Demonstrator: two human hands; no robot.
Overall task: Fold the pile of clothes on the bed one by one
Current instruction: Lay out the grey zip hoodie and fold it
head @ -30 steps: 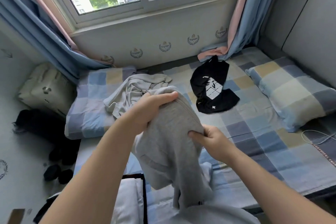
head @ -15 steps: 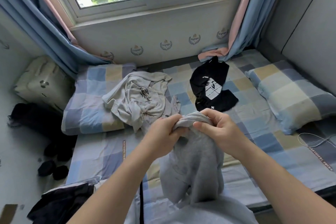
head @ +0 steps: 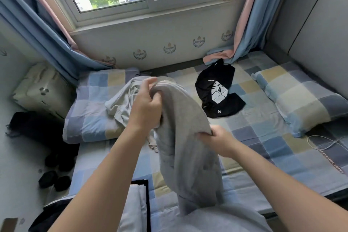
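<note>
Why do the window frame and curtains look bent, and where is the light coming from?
Head view: the wide-angle lens bows the window frame and curtains toward the edges; soft daylight from that window lights the bed without hard shadows; the dark things on the floor are too dim to identify.

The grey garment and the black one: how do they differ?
The grey garment looks plain and hangs in the air, gripped by the left hand and right hand; the black garment carries a white print and lies crumpled, untouched, on the bed. Both are unfolded.
</note>
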